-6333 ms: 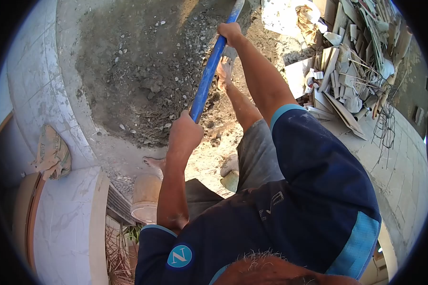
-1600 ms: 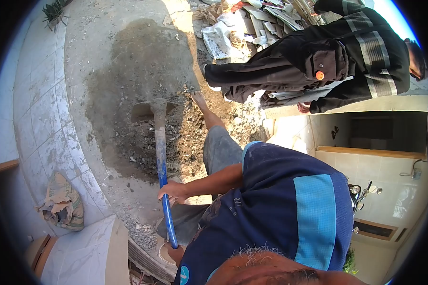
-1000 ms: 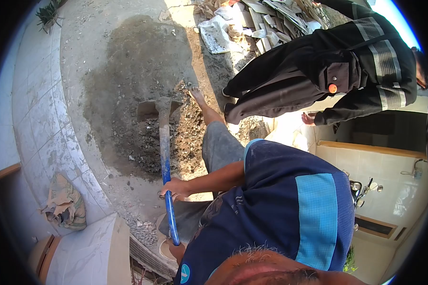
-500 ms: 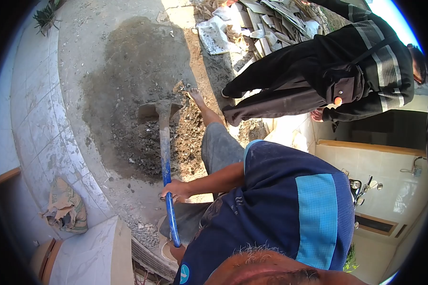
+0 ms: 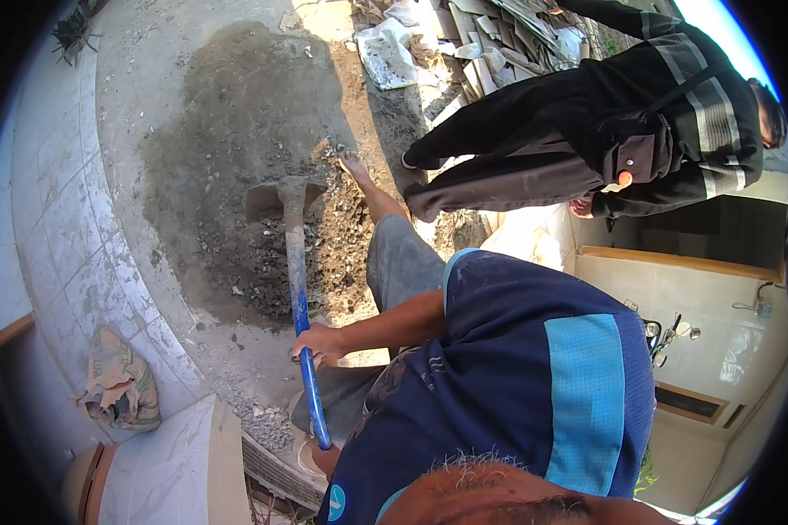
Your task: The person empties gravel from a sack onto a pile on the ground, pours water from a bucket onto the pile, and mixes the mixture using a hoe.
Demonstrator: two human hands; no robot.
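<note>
Only partly legible: sleeve badge [image 5: 336, 503] near left grip [image 5: 325, 459] on hoe [image 5: 298, 273]

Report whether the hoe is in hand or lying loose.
In hand: the right hand wraps the hoe's handle, with the left hand at its end.

Left of the hoe [image 5: 298, 271], open ground is leaving good room for a hand — it is reaching up to the pale tiled strip [image 5: 118, 262]. Past the blade, the flat damp patch [image 5: 254, 96] is also offering a free way. Under the handle, loose rubble [image 5: 346, 254] is making the passage low and rough. On the right, the wearer's bare foot [image 5: 355, 166] and shorts [image 5: 403, 262] are standing in the way — and beyond them, another person [image 5: 543, 149] is blocking the side.
</note>
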